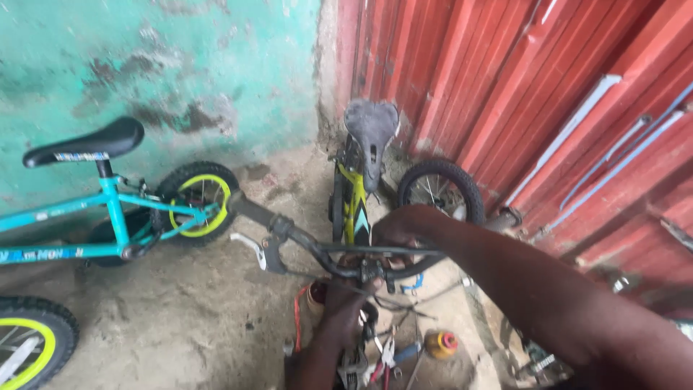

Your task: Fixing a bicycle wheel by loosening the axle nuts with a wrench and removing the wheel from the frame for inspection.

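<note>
Steel and rubber made up what we were working on: a small yellow-and-black bicycle (355, 209) standing near the corner where the red corrugated shutter (520, 94) met the green wall (159, 65), its black handlebar (317, 249) swung across in front of us. We judged the bike stiff and fairly heavy, best steadied by the bar or frame rather than by the thin cables. Our right hand (401, 225) was curled down over the bar near the stem, and our left hand (346, 300) came up from below at the clamp. Whether its fingers pinched a tool or a bolt we could not tell. Blur hid the stem hardware, and the tools on the ground (390, 354) were half cut off.
</note>
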